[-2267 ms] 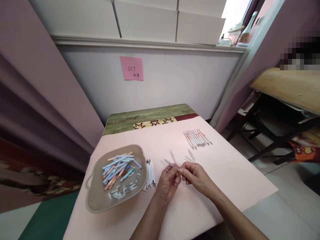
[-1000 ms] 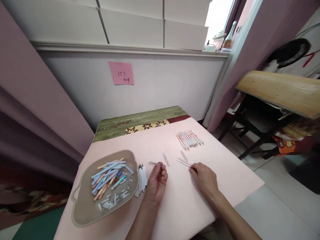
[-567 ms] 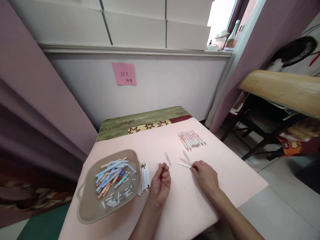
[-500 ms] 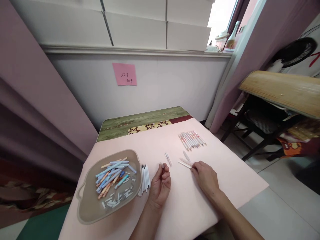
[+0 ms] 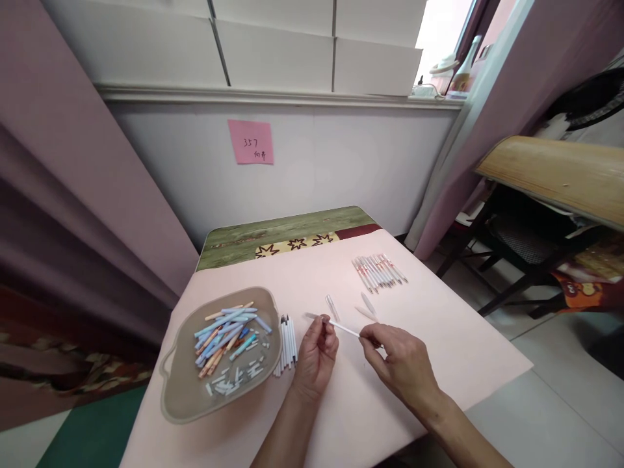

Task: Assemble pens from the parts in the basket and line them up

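A slim, straight white stick slants from the right hand toward ten o'clock, its far end at the left hand's fingertips; a pale translucent piece, partly hidden there, juts toward nine-thirty.

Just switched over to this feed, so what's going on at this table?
A person's left hand pinches a pale barrel, while the right hand holds a white rod with its far end at the left fingertips. Whether it is inside the barrel can't be told. A tan basin of pen parts and a bundle of white rods are to the left; a row of pens lies farther back.
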`<state>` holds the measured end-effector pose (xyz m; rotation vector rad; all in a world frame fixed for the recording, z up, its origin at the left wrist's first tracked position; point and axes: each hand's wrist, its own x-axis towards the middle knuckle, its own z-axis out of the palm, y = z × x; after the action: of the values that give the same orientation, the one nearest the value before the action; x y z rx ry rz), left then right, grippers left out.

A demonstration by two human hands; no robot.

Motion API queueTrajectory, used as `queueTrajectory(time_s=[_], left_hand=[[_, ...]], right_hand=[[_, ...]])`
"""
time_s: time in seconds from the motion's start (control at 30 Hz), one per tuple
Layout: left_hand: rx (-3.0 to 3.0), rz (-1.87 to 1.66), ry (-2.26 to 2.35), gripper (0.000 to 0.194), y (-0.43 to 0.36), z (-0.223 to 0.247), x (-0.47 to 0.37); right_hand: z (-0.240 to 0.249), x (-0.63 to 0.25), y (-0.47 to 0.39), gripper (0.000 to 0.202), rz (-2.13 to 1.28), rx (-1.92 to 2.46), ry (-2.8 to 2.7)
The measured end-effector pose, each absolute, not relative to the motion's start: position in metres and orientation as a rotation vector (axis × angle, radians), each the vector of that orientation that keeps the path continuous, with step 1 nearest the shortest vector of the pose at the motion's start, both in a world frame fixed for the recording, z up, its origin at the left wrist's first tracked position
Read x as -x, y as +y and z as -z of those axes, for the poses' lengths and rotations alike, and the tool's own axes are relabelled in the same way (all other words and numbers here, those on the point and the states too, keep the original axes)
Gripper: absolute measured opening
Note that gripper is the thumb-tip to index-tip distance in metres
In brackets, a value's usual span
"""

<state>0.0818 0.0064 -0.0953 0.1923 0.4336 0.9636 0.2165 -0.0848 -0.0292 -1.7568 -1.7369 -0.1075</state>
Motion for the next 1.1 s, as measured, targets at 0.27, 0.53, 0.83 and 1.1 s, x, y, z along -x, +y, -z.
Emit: queueTrajectory(time_s=[0.27,0.53,0.83,1.1], left_hand=[[-0.272,-0.995,0.545,0.018,0.003,0.096,-0.086],[-0.529,-0.976,0.570,0.019,-0.003,0.091,-0.089],[-0.640,-0.907,0.582,0.022,-0.008,0.089,-0.091],[-0.721,-0.910,0.562,0.020,-0.011,0.086,-0.092]], right_hand=[[0.032,-0.217,-0.089,0.021,0.053,1.841,-1.718],[0.037,-0.221,-0.087,0.019,0.023,1.843,-1.732],[0.046,-0.213,-0.083,0.021,-0.059,1.884,-1.660],[0.042,-0.216,-0.081,0.025,-0.226,1.854,-1.625]])
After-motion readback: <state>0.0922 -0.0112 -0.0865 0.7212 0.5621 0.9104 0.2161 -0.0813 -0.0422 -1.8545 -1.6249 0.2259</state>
